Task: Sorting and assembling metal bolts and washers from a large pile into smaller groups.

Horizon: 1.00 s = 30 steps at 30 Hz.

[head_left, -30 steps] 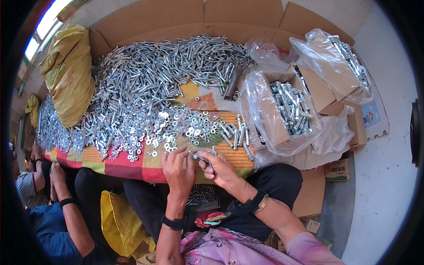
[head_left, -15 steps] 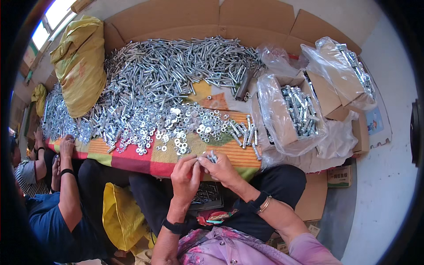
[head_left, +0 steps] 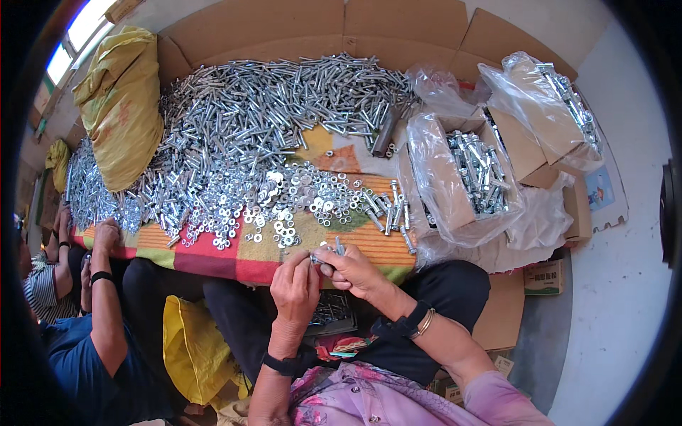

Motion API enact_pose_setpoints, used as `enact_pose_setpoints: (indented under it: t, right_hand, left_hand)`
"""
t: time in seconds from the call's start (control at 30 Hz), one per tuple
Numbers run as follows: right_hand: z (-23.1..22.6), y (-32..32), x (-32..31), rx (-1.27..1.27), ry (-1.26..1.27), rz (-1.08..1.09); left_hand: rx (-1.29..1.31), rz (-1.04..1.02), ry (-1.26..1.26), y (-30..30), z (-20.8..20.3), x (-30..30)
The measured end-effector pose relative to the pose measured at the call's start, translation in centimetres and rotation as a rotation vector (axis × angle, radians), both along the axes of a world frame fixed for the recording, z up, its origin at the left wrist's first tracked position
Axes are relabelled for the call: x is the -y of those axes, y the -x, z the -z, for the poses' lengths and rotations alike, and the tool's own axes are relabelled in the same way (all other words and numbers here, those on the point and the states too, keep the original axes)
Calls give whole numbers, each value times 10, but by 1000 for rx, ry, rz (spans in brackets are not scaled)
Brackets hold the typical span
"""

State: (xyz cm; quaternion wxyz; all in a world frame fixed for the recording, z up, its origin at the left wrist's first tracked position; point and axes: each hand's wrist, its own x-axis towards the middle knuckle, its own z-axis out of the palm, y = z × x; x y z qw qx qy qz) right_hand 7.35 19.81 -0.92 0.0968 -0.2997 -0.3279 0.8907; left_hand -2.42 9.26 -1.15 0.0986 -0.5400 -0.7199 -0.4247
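My left hand and my right hand meet fingertip to fingertip just past the near edge of the table. Metal bolts stick up out of my closed right hand. My left fingers pinch something small and silvery against the right ones; its kind is too small to tell. Just beyond both hands lie loose washers and nuts on a checked cloth. A short row of bolts with sleeves lies right of them.
A large heap of metal bolts covers the back. At right stand plastic-lined cardboard boxes of assembled bolts. A dark tube lies near them. A yellow sack stands far left. A co-worker's hand is at the left edge.
My hands stay together at nearly the same spot, the right fingers now curled more around the bolts. The whole view has shifted slightly.
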Motion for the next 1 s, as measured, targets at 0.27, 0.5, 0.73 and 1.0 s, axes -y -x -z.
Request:
enact_pose_setpoints:
  t: [0.27, 0.5, 0.73, 1.0]
  right_hand:
    - [-7, -1, 2, -48, 130, 47]
    - [-8, -1, 1, -152, 117, 115]
    - [-6, 1, 4, -116, 77, 75]
    - [-17, 0, 13, -78, 97, 51]
  left_hand:
    - [126, 1, -25, 20, -1, 18]
    - [-155, -423, 167, 107, 11, 21]
    - [-315, -424, 208, 122, 13, 11]
    - [768, -115, -121, 5, -13, -3]
